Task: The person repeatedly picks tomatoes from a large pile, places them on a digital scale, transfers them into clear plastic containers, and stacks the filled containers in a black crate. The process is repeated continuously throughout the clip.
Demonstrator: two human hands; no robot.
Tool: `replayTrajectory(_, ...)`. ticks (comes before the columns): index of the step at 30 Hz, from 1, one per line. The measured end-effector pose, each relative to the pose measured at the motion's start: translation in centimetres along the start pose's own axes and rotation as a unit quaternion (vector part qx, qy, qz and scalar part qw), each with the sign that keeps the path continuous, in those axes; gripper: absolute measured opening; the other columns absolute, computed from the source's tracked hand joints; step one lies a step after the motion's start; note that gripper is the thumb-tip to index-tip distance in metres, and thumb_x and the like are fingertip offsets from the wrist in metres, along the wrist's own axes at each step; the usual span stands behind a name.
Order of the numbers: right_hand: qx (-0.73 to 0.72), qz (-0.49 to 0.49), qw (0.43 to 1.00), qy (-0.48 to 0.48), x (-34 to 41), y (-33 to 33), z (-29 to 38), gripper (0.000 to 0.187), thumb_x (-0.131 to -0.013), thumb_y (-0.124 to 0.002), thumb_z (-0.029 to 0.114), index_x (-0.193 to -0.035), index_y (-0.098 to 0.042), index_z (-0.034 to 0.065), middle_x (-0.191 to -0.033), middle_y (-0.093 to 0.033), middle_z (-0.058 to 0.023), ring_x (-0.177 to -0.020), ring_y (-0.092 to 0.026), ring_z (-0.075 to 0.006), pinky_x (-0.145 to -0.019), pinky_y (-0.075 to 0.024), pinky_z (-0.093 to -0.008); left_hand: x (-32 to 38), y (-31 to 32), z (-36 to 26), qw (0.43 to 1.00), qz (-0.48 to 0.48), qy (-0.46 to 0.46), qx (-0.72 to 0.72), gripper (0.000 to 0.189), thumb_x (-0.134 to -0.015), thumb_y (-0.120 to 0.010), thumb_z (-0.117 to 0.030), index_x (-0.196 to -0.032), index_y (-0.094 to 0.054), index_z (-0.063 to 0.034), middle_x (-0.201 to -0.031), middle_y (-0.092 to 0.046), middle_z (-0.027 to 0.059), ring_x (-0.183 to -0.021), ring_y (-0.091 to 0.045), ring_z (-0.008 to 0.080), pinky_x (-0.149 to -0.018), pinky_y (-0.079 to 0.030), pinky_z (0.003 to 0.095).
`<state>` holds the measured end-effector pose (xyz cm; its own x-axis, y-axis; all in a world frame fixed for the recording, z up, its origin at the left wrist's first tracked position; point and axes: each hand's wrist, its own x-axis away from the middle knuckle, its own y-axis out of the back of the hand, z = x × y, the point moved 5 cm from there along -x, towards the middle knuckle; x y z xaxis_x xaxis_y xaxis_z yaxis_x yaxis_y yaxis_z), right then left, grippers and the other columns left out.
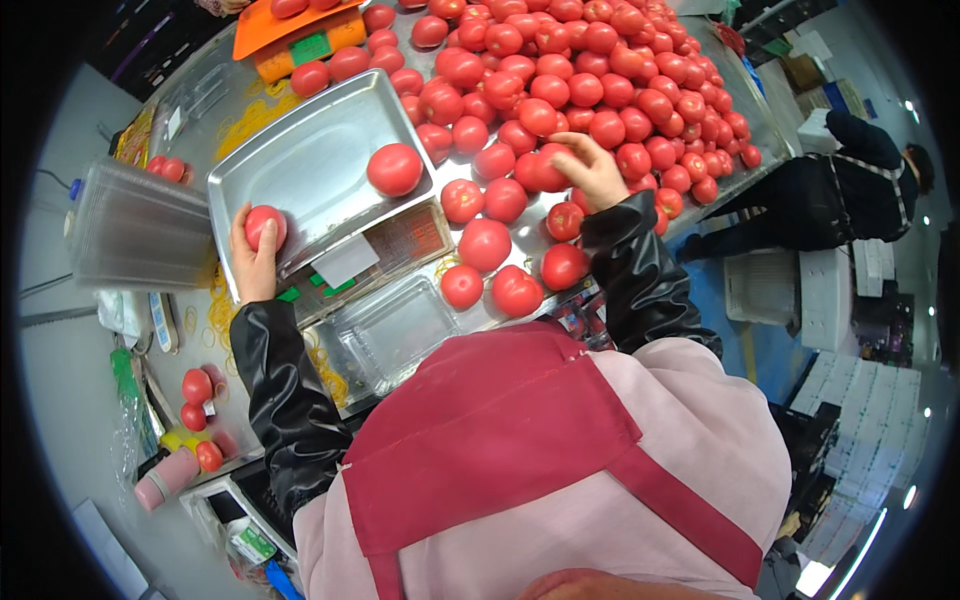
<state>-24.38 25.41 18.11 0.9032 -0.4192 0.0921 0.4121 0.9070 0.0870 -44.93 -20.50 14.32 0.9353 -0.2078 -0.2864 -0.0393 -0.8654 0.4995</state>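
My left hand (253, 259) holds a tomato (265, 228) at the near left corner of a metal weighing tray (311, 142). Another tomato (394, 169) lies in the tray at its right end. The tray rests on a scale (409, 240). To the right, my right hand (591, 169) has its fingers around a tomato (551, 166) at the near edge of a large tomato pile (555, 67). Several loose tomatoes lie between the scale and my right arm. Close to my apron is a clear plastic container (397, 330).
A stack of clear plastic containers (142, 225) stands left of the tray. Yellow rubber bands (259, 116) are scattered on the table. A second scale with an orange tray (289, 30) stands at the far side. At the right, a person (825, 187) is bent near white boxes (825, 300).
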Motion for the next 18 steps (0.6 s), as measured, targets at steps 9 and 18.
replayTrajectory(9, 0.242, 0.151, 0.844, 0.453, -1.8, -24.0, 8.0, 0.05, -0.075, -0.075, 0.019, -0.119, -0.056, 0.0031, -0.116, -0.054, -0.0167, -0.108, -0.055, -0.035, -0.094, -0.046, -0.0372, 0.3, -0.1, -2.1, 0.999, -0.02, 0.014, -0.041, 0.063, -0.084, -0.069, -0.034, -0.135, -0.046, -0.0037, -0.127, -0.049, 0.0223, -0.116, -0.052, 0.0347, -0.1, -0.041, 0.0389)
replayTrajectory(18, 0.178, 0.064, 0.932, 0.309, -2.6, -16.9, 6.2, 0.015, -0.091, -0.059, 0.005, -0.103, -0.065, -0.0019, -0.096, -0.067, -0.0094, -0.09, -0.063, -0.0157, -0.08, -0.0495, -0.0274, 15.4, -1.9, -3.8, 0.977, -0.111, 0.122, 0.132, 0.061, -0.091, -0.064, -0.02, -0.139, -0.037, 0.0038, -0.133, -0.045, 0.0195, -0.128, -0.043, 0.03, -0.107, -0.033, 0.0392)
